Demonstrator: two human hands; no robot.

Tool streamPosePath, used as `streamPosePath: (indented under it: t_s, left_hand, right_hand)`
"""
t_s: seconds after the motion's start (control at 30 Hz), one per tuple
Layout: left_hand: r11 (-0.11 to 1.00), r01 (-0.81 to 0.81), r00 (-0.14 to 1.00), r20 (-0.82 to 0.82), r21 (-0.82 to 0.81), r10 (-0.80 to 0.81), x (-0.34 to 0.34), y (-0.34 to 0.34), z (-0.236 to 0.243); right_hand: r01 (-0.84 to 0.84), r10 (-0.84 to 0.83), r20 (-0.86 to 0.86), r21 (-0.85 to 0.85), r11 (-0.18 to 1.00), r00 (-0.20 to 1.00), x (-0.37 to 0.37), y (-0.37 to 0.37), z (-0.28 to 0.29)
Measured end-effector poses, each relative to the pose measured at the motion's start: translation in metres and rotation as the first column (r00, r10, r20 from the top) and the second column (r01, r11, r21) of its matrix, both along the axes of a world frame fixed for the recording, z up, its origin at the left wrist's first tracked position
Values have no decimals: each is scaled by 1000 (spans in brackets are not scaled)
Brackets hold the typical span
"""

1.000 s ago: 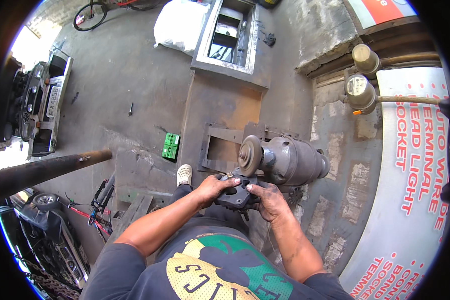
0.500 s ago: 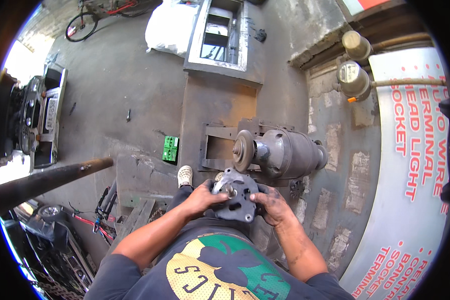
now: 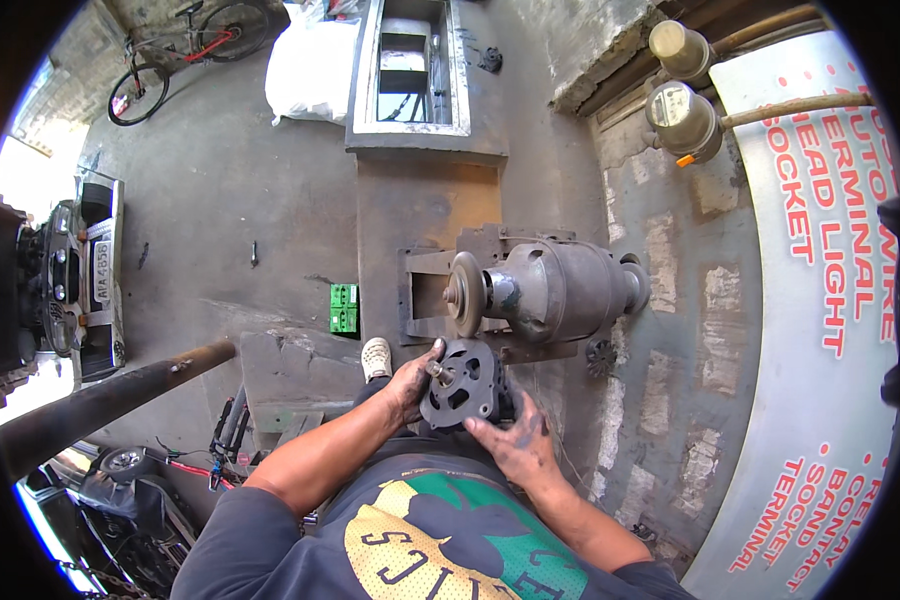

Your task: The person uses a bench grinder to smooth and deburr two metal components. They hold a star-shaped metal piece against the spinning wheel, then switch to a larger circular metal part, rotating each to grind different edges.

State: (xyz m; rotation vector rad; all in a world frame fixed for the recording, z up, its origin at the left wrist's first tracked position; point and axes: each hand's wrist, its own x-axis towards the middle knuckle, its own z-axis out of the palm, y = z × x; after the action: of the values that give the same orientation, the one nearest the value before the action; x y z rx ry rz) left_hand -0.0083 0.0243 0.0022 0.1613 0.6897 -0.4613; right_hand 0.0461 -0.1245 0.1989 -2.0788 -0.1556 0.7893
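Note:
Between my two hands, in front of my shirt, is a dark grey alternator [image 3: 458,397] with a slotted metal face and a short bright shaft sticking out of it. My left hand [image 3: 408,390] is closed round its left side, fingers up along the rim. Against its lower right edge my right hand [image 3: 518,440] grips with the thumb in front; its other fingers are partly hidden behind. Just beyond the alternator stands a bench grinder: a grey motor [image 3: 570,290] with a round wheel [image 3: 464,294] at its left end, apart from the alternator.
The grinder sits on a metal frame [image 3: 406,297]. Left of it are a green box-like block [image 3: 344,308] and a thick pipe [image 3: 120,395]. A white-framed opening [image 3: 410,128] lies ahead. A vehicle front [image 3: 75,275] and a bicycle [image 3: 185,55] stand left; a signboard [image 3: 740,480] stands right.
The alternator has turned in my hands, its shaft now pointing more to the left and its side showing. My right hand has slid lower along its edge. The whole view has shifted slightly.

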Motion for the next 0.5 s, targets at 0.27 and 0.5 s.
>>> streamPosePath:
  t_s: [0.27, 0.5]
  left_hand:
    - [997, 62, 997, -44, 51, -60, 21, 12, 8]
    - [999, -43, 998, -55, -15, 42, 6, 10, 22]
  right_hand:
    - [229, -186, -235, 169, 959, 954, 17, 18, -13]
    - [259, -204, -277, 182, 948, 939, 23, 26, -22]
